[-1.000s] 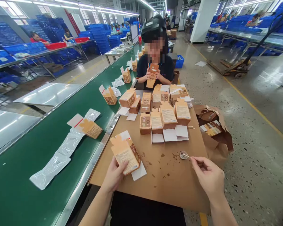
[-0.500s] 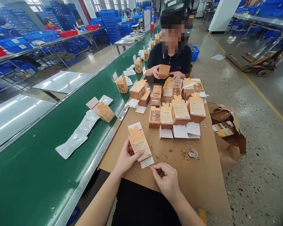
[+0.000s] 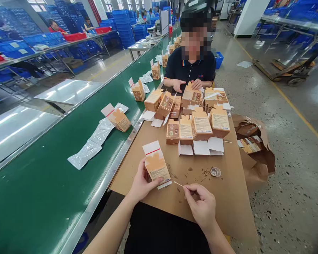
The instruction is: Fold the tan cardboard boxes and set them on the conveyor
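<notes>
My left hand is wrapped round a tan printed carton, thumb across its lower face. The carton's white top flap with a red strip stands up at the far end, and a small white flap shows at the near end. Between the thumb and fingers of my right hand is a thin cotton swab, its pale tip pointing left, a little apart from the carton. A small clear cup stands on the brown cardboard tabletop, beside some dark specks and stains.
Several assembled cartons stand across the table's far half. Left runs a green conveyor belt with silver pouches and open cartons. A co-worker sits opposite, hands behind the cartons. A brown paper bag is on the right.
My right hand has drawn the swab away to the right from the carton's near end. The carton's red-striped flap has tipped up. The co-worker has set down the carton held before.
</notes>
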A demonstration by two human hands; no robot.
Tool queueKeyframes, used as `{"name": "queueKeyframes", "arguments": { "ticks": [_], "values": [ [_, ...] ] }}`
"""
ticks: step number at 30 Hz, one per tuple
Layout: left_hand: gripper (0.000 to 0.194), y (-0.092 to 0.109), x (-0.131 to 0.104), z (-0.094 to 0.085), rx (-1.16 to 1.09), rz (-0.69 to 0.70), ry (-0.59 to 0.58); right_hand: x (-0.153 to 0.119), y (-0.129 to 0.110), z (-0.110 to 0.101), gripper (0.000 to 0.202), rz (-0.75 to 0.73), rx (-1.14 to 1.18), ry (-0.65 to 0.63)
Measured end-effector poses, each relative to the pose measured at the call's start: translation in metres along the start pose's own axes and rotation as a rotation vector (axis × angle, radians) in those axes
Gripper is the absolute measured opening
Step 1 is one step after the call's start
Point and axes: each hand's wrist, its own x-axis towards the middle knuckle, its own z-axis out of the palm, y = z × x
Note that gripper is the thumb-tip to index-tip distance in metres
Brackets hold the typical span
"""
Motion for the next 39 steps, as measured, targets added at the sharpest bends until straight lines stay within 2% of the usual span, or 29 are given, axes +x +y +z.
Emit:
{"name": "queueKeyframes", "arguments": {
  "ticks": [6,12,16,19,22,26,30,32,34,37,39],
  "values": [
    [0.078,-0.009,-0.019,0.005,0.168,0.054,0.001,-0.008,-0.002,-0.026,0.035,0.02,0.001,0.058],
    [0.066,-0.017,-0.021,0.003,0.286,0.08,0.008,-0.008,-0.001,-0.032,0.04,0.037,-0.011,0.09],
    [0.058,-0.02,-0.019,0.01,0.293,0.118,0.011,-0.008,-0.001,-0.035,0.046,0.057,-0.019,0.086],
    [0.056,-0.019,-0.016,0.006,0.297,0.131,0.06,-0.008,0.005,-0.04,0.051,0.085,-0.037,0.089],
    [0.061,-0.013,-0.015,-0.024,0.345,0.117,0.268,-0.008,0.017,-0.045,0.053,0.11,-0.044,0.083],
    [0.07,-0.006,-0.026,-0.095,0.496,0.05,0.629,-0.009,0.029,-0.05,0.054,0.152,-0.047,0.045],
    [0.075,-0.013,-0.026,-0.157,0.483,-0.117,0.839,-0.009,0.033,-0.05,0.053,0.155,-0.068,0.034],
    [0.076,-0.018,-0.015,-0.178,0.463,-0.157,0.904,-0.008,0.035,-0.049,0.053,0.141,-0.068,0.029],
    [0.077,-0.017,0.004,-0.191,0.475,-0.137,0.916,-0.006,0.038,-0.048,0.053,0.129,-0.075,0.032],
    [0.08,-0.006,0.038,-0.199,0.48,-0.097,0.852,-0.001,0.044,-0.048,0.053,0.121,-0.097,0.033],
    [0.079,0.005,0.056,-0.199,0.508,-0.122,0.828,0.002,0.046,-0.05,0.053,0.125,-0.101,0.032]
  ]
}}
